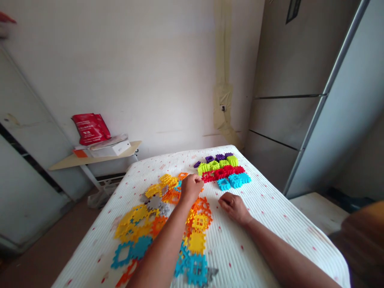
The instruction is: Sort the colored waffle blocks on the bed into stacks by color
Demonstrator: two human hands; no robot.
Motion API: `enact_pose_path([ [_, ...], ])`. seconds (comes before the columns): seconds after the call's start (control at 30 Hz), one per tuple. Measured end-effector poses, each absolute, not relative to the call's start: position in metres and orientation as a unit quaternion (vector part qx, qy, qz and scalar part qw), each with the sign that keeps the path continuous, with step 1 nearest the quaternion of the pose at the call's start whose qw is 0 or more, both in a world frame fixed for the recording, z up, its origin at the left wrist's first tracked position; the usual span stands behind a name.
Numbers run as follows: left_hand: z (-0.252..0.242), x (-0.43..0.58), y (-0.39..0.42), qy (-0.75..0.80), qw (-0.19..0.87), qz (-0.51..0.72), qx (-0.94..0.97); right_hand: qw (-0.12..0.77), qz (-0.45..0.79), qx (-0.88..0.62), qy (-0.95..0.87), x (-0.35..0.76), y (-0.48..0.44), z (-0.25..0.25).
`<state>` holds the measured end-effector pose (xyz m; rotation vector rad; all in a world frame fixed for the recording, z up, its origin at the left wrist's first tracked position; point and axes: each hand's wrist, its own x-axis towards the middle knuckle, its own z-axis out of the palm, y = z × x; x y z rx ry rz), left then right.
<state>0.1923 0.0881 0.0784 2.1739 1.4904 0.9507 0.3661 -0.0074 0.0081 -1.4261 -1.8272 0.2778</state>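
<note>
My left hand is closed over the upper right edge of a loose pile of plastic interlocking building pieces, and its fingers hide whatever is in them. Yellow pieces, orange pieces, grey pieces and blue pieces make up this pile, partly covered by my left forearm. To the right, my right hand rests curled on the table cover, with nothing visible in it. Just beyond it stand sorted rows: light blue pieces, red pieces, lime green pieces and purple pieces.
A white ribbed cover with red specks lies over the table. A tall grey refrigerator stands at the right. At the left, a small side table bears a red bag and a white box.
</note>
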Motion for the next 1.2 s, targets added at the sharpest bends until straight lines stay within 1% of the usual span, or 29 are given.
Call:
enact_pose_path([
  [0.2,0.047,0.222,0.110,0.560,0.144,0.305,0.757,0.413,0.151,-0.591,-0.676,0.380,-0.012,0.000],
  [0.4,0.030,0.226,0.123,0.568,0.103,0.278,0.768,0.424,0.177,-0.600,-0.655,0.378,-0.007,0.000],
  [0.6,0.027,0.227,0.131,0.564,0.072,0.241,0.787,0.409,0.181,-0.609,-0.655,0.377,-0.006,-0.001],
  [0.8,0.030,0.228,0.134,0.555,0.051,0.208,0.804,0.412,0.183,-0.604,-0.657,0.377,-0.007,0.000],
  [1.2,0.029,0.228,0.136,0.549,0.035,0.185,0.815,0.410,0.192,-0.610,-0.651,0.376,-0.008,0.000],
])
